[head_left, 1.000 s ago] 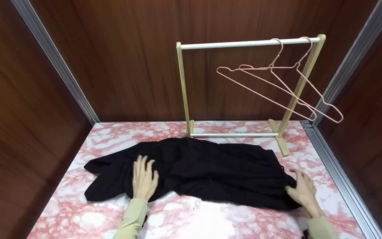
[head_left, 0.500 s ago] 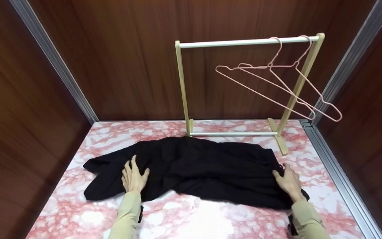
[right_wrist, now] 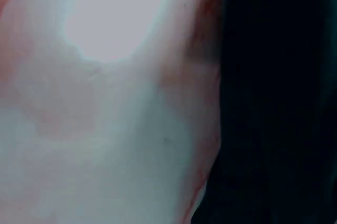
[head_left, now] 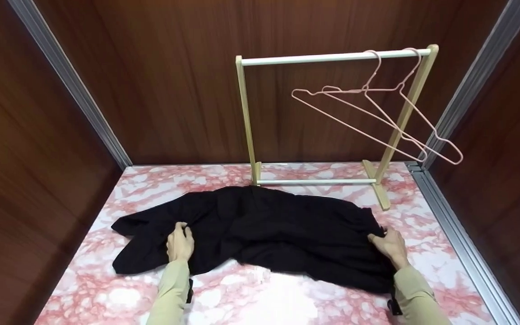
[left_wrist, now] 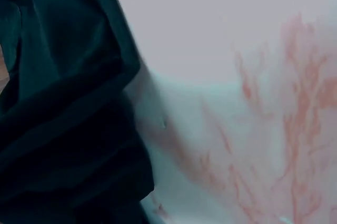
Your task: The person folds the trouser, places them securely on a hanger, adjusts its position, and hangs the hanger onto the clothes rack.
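Black trousers (head_left: 296, 230) lie stretched sideways over the table, with two narrower leg ends at the left and a gathered end at the right. My left hand (head_left: 180, 245) has curled fingers that pinch the cloth near the legs. At the gathered end, my right hand (head_left: 391, 246) grips the edge, thumb on top; its other fingers are partly hidden. In the left wrist view the black cloth (left_wrist: 68, 129) bunches in folds. The right wrist view has a dark strip of the trousers (right_wrist: 274, 98); neither wrist view shows fingers.
Behind the trousers stands a wooden rack (head_left: 248, 122) with a white top rail (head_left: 305, 59). Two pink hangers (head_left: 332, 116) hang at its right side. The table (head_left: 242, 298) has a red-and-white marbled top. Brown panels (head_left: 174, 90) enclose it at the back and sides.
My left hand has moved left and its spread fingers have curled into the cloth. My right hand has moved left onto the gathered end and grips it; that lower corner has shifted.
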Available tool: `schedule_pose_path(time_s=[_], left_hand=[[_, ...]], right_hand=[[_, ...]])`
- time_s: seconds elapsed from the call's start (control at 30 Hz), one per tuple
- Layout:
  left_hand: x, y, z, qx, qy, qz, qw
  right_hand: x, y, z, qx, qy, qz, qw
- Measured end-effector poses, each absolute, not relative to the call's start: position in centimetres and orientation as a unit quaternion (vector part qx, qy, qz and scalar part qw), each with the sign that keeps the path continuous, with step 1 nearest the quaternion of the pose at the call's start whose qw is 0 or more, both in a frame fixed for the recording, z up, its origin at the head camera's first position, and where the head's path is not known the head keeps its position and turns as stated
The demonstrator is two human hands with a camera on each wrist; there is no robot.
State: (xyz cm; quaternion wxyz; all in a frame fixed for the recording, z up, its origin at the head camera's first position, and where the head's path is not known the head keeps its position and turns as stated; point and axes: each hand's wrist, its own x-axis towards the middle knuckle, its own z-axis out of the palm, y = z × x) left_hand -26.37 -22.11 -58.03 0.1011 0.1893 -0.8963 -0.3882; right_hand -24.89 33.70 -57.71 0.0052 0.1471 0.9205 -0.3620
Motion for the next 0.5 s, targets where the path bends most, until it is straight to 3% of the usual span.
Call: schedule_pose_path(time_s=[0.13, 0.33, 0.5], left_hand=[[-26.3, -21.9, -58.0, 0.186, -0.872, -0.418, 0.175], [-26.4, -21.3, -57.0, 0.164, -0.821, -0.448, 0.316], [-26.8, -20.3, -55.1, 0.138, -0.778, -0.474, 0.388]], right_hand=[[-24.4, 33.5, -57.7, 0.163, 0.9, -0.4, -0.06], [-23.7, 33.5, -56.8, 0.19, 0.832, -0.47, -0.223], [-23.4, 34.4, -55.1, 0.205, 0.762, -0.521, -0.326]])
